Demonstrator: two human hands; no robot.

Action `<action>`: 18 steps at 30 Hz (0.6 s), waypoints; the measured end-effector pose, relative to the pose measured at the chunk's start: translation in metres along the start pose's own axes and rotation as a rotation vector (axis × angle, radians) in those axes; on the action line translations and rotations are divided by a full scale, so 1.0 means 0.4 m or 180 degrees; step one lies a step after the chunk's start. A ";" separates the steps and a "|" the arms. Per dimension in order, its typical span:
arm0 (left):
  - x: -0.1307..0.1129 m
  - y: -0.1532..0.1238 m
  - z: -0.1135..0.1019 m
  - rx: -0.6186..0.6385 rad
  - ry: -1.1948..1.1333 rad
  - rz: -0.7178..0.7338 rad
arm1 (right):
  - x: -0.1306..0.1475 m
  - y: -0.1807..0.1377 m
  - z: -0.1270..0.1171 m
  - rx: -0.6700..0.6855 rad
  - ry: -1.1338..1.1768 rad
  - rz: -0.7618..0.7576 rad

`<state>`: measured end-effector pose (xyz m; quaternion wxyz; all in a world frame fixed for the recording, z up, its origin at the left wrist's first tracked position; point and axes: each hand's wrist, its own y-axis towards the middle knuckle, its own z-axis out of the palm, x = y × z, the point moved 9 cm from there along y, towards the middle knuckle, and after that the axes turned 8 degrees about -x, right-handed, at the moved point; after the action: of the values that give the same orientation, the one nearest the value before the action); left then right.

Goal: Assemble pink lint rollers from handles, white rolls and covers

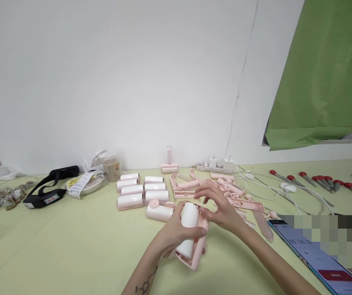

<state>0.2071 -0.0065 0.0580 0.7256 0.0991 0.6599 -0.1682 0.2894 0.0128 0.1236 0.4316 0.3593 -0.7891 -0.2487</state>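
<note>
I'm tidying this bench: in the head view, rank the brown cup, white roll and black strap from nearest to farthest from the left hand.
From the left hand:
1. White roll: in that hand's fingers.
2. Brown cup: to the left, back near the wall.
3. Black strap: farther left.

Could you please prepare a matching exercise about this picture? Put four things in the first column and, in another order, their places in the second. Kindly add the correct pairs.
Things
1. White roll with a pink frame
2. Phone
3. Black strap
4. Green sheet

Places
A. Lower right corner of the picture
B. Upper right, against the wall
C. Held in the left hand
D. Left part of the table

Pairs: 1-C, 2-A, 3-D, 4-B
</note>
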 end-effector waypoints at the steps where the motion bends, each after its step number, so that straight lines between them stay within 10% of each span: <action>1: -0.002 0.001 -0.009 -0.0100 0.0227 0.0099 | -0.001 -0.001 0.009 0.0197 -0.0008 0.0024; 10: -0.039 -0.030 -0.035 -0.0089 0.2046 0.0457 | 0.059 -0.023 0.060 0.1835 -0.1209 -0.0387; 18: -0.056 -0.054 -0.011 0.0016 0.2197 0.0538 | 0.116 -0.002 0.055 0.2198 -0.1026 -0.0464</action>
<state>0.1933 -0.0222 0.0814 0.4710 0.2060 0.8552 -0.0658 0.2535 -0.0222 0.1355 0.1369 0.4949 -0.8565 -0.0517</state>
